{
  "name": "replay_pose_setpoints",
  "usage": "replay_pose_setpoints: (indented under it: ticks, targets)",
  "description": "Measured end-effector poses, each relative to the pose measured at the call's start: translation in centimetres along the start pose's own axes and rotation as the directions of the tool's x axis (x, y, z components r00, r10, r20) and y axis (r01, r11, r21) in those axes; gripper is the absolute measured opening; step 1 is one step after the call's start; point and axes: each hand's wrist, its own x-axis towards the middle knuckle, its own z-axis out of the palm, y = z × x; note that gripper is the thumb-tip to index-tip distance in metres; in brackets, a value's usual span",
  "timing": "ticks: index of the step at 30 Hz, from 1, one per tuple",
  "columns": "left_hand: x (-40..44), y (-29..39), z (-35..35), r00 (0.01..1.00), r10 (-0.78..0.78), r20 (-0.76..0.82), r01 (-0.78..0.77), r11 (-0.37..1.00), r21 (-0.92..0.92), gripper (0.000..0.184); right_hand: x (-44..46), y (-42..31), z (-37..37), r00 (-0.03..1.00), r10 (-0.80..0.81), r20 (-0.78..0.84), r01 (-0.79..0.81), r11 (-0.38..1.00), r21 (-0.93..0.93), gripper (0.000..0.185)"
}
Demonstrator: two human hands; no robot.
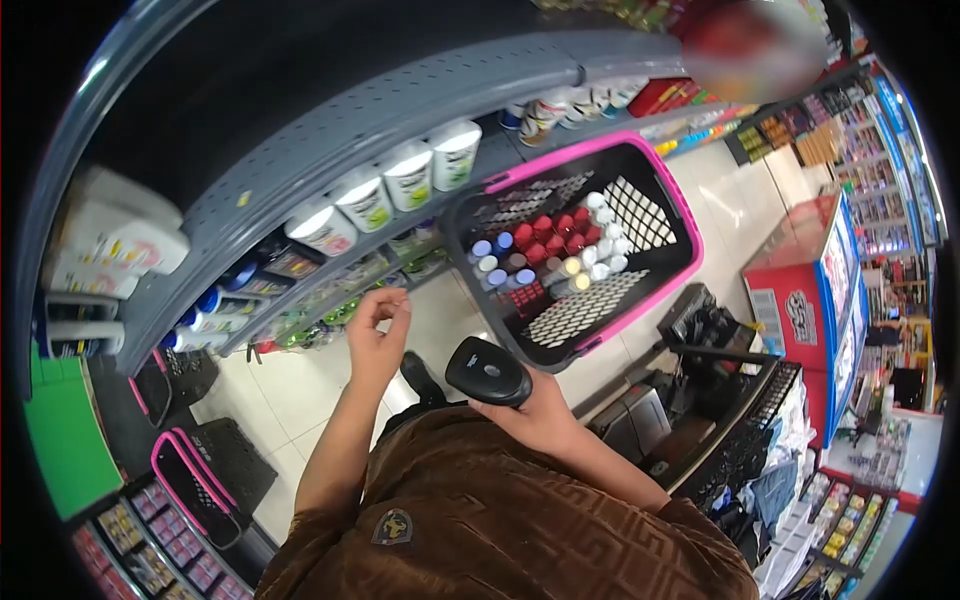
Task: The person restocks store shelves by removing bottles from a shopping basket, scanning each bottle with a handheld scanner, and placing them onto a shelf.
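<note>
My right hand (545,415) grips a black handheld barcode scanner (489,372), whose rounded head points up and away from me. My left hand (379,338) is raised in front of the shelf with its fingers curled towards the thumb, and nothing shows in it. Beyond both hands is a black shopping basket with a pink rim (640,322). Inside it stand several containers seen from above: red-topped ones (545,236), white-capped ones (608,240) and blue-lavender-capped ones (497,279). The scanner head is just short of the basket's near side.
Grey shelving (330,130) curves along the left, holding white bottles (408,178). More pink-rimmed baskets (195,485) lie on the floor at lower left. On the right stand a black cart (720,400) with bags and a red-and-blue chest freezer (805,310).
</note>
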Motion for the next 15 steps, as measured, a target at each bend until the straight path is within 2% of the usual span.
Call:
replay_pose_setpoints:
  ticks: [2, 3, 5, 6, 8, 10, 12, 14, 15]
  targets:
    - [0.2, 0.7, 3.8, 0.980, -0.086, 0.177, 0.093, 0.995, -0.032, 0.019, 0.0, 0.7, -2.5, 0.999, 0.012, -0.048, -0.011, 1.000, 0.027, 0.040]
    - [0.4, 0.9, 5.9, 0.965, -0.053, 0.256, 0.067, 0.997, -0.045, 0.020, -0.1, 1.3, -4.0, 0.997, 0.027, -0.074, -0.024, 0.999, 0.039, 0.039]
    - [1.1, 1.6, 10.0, 0.914, -0.116, 0.389, 0.120, 0.993, 0.014, 0.020, -0.5, 2.9, -6.8, 0.986, 0.059, -0.155, -0.050, 0.997, 0.062, 0.033]
    - [1.5, 1.7, 12.3, 0.884, -0.153, 0.442, 0.151, 0.988, 0.039, 0.020, -0.7, 3.5, -8.2, 0.985, 0.071, -0.159, -0.060, 0.996, 0.071, 0.033]
    - [2.4, 1.5, 16.8, 0.853, -0.142, 0.503, 0.095, 0.988, 0.118, 0.022, -1.0, 4.5, -11.0, 0.946, 0.137, -0.295, -0.090, 0.982, 0.167, 0.030]
    - [3.3, -0.2, 21.9, 0.818, -0.204, 0.538, 0.122, 0.975, 0.184, 0.025, -1.3, 5.3, -14.0, 0.926, 0.207, -0.316, -0.143, 0.966, 0.213, 0.028]
    - [4.0, -3.2, 26.6, 0.711, -0.334, 0.618, 0.122, 0.925, 0.359, 0.030, -1.6, 6.9, -16.7, 0.872, 0.257, -0.416, -0.130, 0.942, 0.309, 0.019]
    - [4.3, -4.6, 30.9, 0.643, -0.386, 0.662, -0.022, 0.854, 0.519, 0.033, -1.9, 7.8, -19.4, 0.851, 0.288, -0.440, -0.142, 0.932, 0.335, 0.015]
    - [4.2, -5.2, 33.0, 0.609, -0.449, 0.654, -0.044, 0.804, 0.592, 0.035, -2.2, 7.9, -20.8, 0.841, 0.342, -0.419, -0.195, 0.914, 0.354, 0.016]
